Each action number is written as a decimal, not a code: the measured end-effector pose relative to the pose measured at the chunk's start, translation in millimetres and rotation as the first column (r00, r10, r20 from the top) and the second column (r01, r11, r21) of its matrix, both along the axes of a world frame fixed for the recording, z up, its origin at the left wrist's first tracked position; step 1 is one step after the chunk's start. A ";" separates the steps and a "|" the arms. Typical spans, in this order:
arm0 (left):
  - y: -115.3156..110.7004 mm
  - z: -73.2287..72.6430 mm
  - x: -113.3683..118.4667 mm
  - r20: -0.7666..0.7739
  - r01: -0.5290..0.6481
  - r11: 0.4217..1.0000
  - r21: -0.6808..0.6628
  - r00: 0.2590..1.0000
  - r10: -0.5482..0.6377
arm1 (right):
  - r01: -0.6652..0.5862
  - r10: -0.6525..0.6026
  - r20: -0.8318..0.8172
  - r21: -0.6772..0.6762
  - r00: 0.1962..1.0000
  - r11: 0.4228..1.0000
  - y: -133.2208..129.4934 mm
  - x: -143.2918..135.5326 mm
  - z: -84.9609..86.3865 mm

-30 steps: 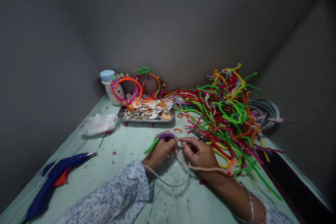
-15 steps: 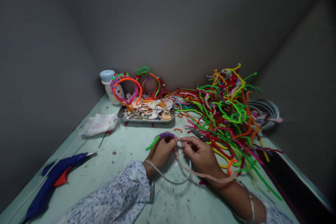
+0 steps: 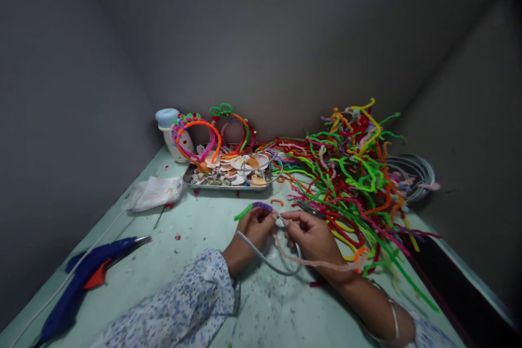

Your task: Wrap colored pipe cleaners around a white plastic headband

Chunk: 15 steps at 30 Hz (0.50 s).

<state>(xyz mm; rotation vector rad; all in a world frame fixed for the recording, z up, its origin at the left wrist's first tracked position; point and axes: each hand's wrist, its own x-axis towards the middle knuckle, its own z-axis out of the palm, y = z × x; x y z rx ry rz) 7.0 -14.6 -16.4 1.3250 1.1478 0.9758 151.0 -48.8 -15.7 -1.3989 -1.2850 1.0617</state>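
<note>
My left hand [image 3: 255,231] is closed, pinching a length of wire wrapped in green and purple pipe cleaner [image 3: 263,206]. Facing it, my right hand [image 3: 312,236] is closed too, thumb and forefinger on the bare grey wire [image 3: 277,271] just beside the wrapped part. That wire bends down in a loop below both hands, passing by my left wrist. From the pinch point a pale pink pipe cleaner [image 3: 318,264] trails to the right across my right wrist. The exact contact between the fingertips is too small to make out.
A blue glue gun [image 3: 77,283] lies at left by a plastic packet [image 3: 157,194]. Behind stand a metal tray [image 3: 228,187] of shells, wrapped headbands [image 3: 199,126] and a lidded bottle [image 3: 168,125]. At right are piled pipe cleaners [image 3: 354,174], pliers [image 3: 309,207] and coiled wire [image 3: 424,174].
The green and purple wrapped end has shifted slightly right and up. The grey wire loop has swung a little to the right and up. Both hands keep their pinch.
</note>
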 end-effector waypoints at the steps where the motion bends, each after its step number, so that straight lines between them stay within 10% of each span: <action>1: -0.4 0.3 0.1 0.025 0.002 1.000 0.005 1.000 -0.002 | 0.007 -0.007 -0.012 -0.014 1.000 1.000 0.2 -0.3 0.7; 15: -2.3 -1.3 -1.5 0.101 0.042 0.996 0.077 0.994 -0.050 | 0.026 -0.033 -0.097 -0.077 0.995 0.997 1.1 -2.9 7.6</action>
